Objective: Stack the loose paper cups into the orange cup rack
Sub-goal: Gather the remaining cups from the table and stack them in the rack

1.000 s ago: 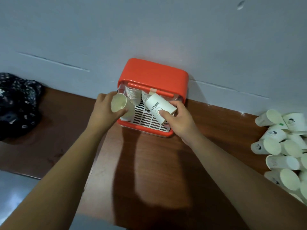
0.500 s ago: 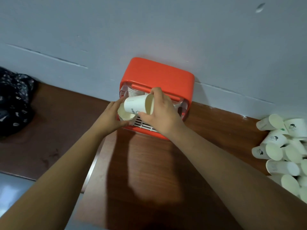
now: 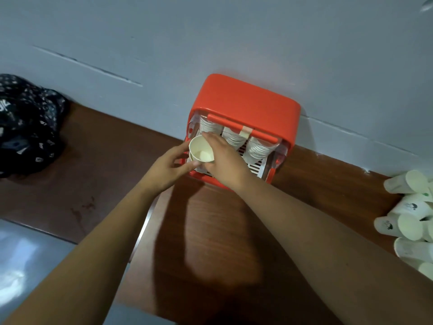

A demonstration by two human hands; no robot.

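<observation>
At the left front corner of the orange cup rack (image 3: pixel 248 102), the right hand (image 3: pixel 225 160) grips the upper cup (image 3: pixel 202 151) and the left hand (image 3: pixel 164 170) pinches the lower cup (image 3: pixel 191 158); best nest them straight, gently.

Rack (image 3: pixel 246 106): orange plastic, smooth, soft sheen. Side panels (image 3: pixel 277 160) clear glossy plastic; grille (image 3: pixel 256 166) white slatted plastic.
Stacks (image 3: pixel 257 148) inside: white paper, matt, ridged by nested rims.
Cup (image 3: pixel 202 151), rack's 8 o'clock corner: matt paper, cream inside.
Loose cups (image 3: pixel 410 221), 3 o'clock: same matt paper.
Table (image 3: pixel 210 231): brown wood grain, smooth, low gloss.
Wall (image 3: pixel 210 31): matt paint, cracked.
Cloth (image 3: pixel 25 123), 9 o'clock: dark printed fabric, crumpled.
Floor (image 3: pixel 23 266), 8 o'clock: grey, glossy.
</observation>
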